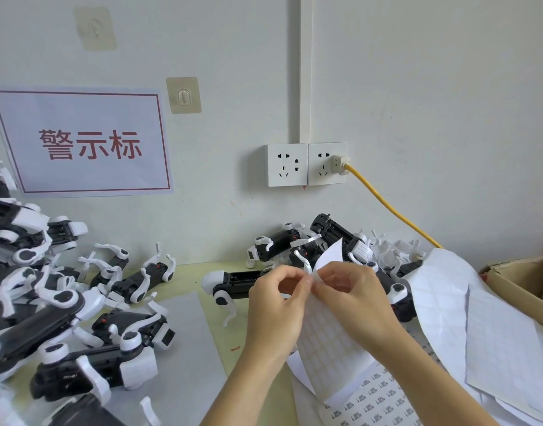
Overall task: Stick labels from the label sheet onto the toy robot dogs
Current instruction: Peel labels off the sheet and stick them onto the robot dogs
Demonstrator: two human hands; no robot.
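Observation:
A white label sheet [327, 339] is held up in front of me, its top corner curled over. My left hand [275, 312] pinches the sheet's upper edge with thumb and forefinger. My right hand [353, 298] pinches the same edge right beside it, fingertips almost touching. Just behind my hands a black-and-white toy robot dog [230, 282] lies on its back on the table. A pile of toy dogs [49, 302] covers the left side. A second heap of dogs [319, 241] sits against the wall behind the sheet.
Printed label sheets [374, 401] lie under my right forearm, with peeled backing sheets [479, 327] heaped to the right. A cardboard box [519, 281] stands at the far right. A yellow cable [393, 210] runs from the wall socket [327, 163] down behind the heap. A grey mat [187, 364] covers the table.

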